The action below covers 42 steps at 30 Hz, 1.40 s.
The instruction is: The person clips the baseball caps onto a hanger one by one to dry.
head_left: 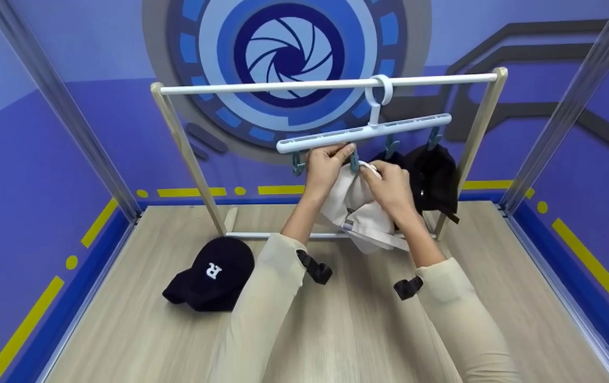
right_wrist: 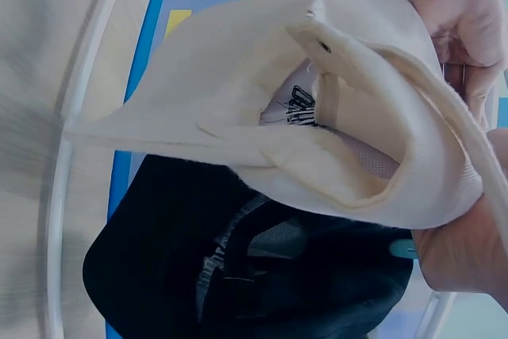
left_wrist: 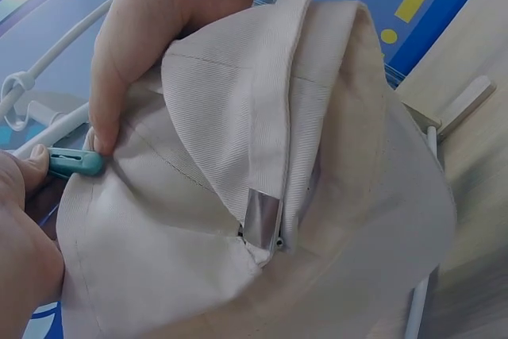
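In the head view, my left hand (head_left: 324, 171) pinches a teal clip (head_left: 355, 159) under the white hanger (head_left: 326, 139). A white cap (head_left: 360, 199) dangles below, its upper edge gripped between the thumb and fingers of my right hand (head_left: 389, 186). The left wrist view shows the clip's tip (left_wrist: 89, 163) meeting the cap's edge beside a right-hand fingertip; whether it clamps the fabric I cannot tell. The cap's strap, with a metal buckle (left_wrist: 263, 218), hangs loose there. Its hollow inside, with a printed label (right_wrist: 300, 106), faces the right wrist camera.
A black cap (head_left: 432, 178) hangs from the hanger's right end, close to my right hand. Another teal clip (head_left: 298, 164) hangs at the left end. The hanger hooks onto a rack's white rail (head_left: 262, 86). A dark cap with an R (head_left: 219, 274) lies on the wooden surface (head_left: 123, 319).
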Tool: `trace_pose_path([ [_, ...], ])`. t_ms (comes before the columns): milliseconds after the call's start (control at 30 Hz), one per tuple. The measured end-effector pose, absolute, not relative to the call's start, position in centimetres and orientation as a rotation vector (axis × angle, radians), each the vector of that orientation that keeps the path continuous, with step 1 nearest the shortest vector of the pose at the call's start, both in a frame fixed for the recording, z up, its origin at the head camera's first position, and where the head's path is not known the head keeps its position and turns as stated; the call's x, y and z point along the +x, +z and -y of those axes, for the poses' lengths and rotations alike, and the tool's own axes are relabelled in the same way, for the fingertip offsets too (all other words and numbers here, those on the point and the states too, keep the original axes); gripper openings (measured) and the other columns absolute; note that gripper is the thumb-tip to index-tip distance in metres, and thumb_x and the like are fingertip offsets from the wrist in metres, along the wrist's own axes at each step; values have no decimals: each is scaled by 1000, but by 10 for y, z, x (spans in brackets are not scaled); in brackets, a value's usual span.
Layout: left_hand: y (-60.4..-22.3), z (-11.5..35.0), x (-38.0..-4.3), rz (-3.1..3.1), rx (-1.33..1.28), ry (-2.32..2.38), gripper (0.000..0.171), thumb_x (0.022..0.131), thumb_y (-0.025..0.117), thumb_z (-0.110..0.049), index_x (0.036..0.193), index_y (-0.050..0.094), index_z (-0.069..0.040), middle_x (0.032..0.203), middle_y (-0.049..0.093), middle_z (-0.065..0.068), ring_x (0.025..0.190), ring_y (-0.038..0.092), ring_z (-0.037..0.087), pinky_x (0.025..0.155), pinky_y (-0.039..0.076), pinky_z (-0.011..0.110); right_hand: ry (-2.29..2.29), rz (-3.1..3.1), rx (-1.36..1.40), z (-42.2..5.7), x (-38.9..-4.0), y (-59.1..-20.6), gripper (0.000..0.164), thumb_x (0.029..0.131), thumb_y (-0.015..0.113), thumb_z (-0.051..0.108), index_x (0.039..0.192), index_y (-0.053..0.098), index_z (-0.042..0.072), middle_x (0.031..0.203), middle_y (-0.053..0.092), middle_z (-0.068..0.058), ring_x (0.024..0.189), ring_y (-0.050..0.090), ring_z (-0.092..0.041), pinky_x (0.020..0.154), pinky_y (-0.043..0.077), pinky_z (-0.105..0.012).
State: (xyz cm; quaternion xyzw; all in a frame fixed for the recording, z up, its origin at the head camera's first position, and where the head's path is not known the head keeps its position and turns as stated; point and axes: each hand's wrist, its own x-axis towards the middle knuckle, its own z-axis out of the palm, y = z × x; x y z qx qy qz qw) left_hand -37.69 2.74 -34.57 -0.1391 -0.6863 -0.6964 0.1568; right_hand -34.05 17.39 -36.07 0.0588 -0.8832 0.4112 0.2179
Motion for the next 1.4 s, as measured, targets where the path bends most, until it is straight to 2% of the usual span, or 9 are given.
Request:
trace_pose_path([
  [200,-344,-28,-377,1962,-414,-1986,17,93,74,-8,101,78,6,93,76,15,82,69,11,78,59,25,1138,2439,174,-175,-340,-357,21,97,67,25,99,79,7,87,73,-7,76,57,-22,66,42,-31],
  [367,-343,-26,-377,2004,-433,-1907,16,94,74,-12,98,80,3,85,75,9,76,64,6,74,57,22,1131,2430,178,-174,-339,-354,21,97,67,24,101,79,7,89,74,-7,77,59,-22,67,42,-31],
  [600,-345,-26,-377,2024,-475,-1817,18,95,72,-13,86,75,2,73,65,1,68,54,5,64,48,19,1136,2421,168,-173,-339,-354,21,97,68,23,101,79,6,91,76,-8,79,61,-23,68,44,-31],
  [733,-346,-25,-376,2043,-487,-1806,18,96,72,-13,91,76,3,78,69,5,69,56,5,64,47,18,1137,2416,159,-172,-339,-355,21,96,69,24,100,79,6,92,76,-8,80,63,-24,69,44,-32],
  [933,-347,-26,-373,2074,-549,-1822,18,97,70,-13,103,75,3,95,75,12,80,65,8,73,53,19,1144,2414,138,-174,-339,-357,20,96,69,24,99,79,7,92,76,-8,80,62,-23,68,44,-32],
  [1167,-352,-26,-369,2104,-600,-1819,27,99,68,-16,116,72,3,107,74,11,92,68,10,79,55,21,1154,2421,122,-176,-338,-360,21,97,68,25,103,79,7,96,76,-9,82,63,-23,70,46,-31],
  [1400,-356,-22,-366,2091,-648,-1868,35,100,66,-19,127,67,2,120,72,12,106,69,13,90,55,23,1154,2443,157,-174,-337,-363,26,98,67,28,109,77,6,101,76,-11,88,67,-27,76,51,-37],
])
